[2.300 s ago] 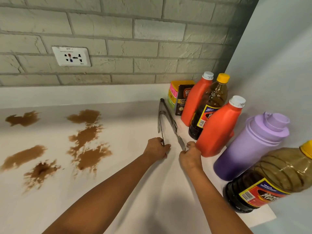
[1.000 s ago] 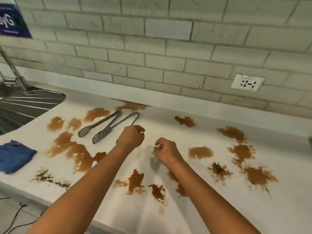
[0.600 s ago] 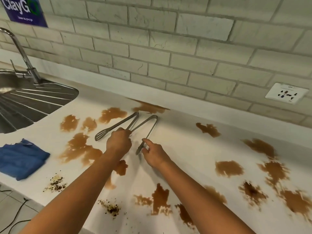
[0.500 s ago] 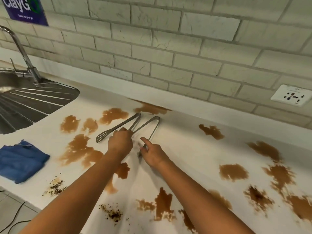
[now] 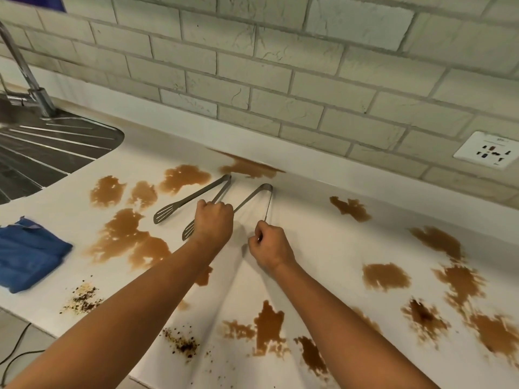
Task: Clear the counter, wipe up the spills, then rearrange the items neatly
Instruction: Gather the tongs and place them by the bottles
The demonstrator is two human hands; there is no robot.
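Observation:
Two metal tongs lie on the white counter (image 5: 309,237) among brown spills (image 5: 126,237). The slotted tongs (image 5: 193,196) point left with their flat ends. The plain tongs (image 5: 265,189) lie just to their right, hinge toward the wall. My left hand (image 5: 214,220) is closed over the left arm of the plain tongs, covering the lower arm of the slotted tongs too. My right hand (image 5: 271,247) pinches the end of the plain tongs' right arm. A folded blue cloth (image 5: 28,254) rests at the left front edge.
A steel sink drainer (image 5: 42,153) and tap (image 5: 28,80) are at the far left. Dark crumbs (image 5: 84,299) lie near the front edge, with more crumbs (image 5: 182,343) further right. A wall socket (image 5: 490,153) sits on the brick backsplash. Spills spread to the right.
The view swung from the bottles at the right corner to the spilled middle. Both hands came down onto the tongs and now hold the plain tongs by their arms.

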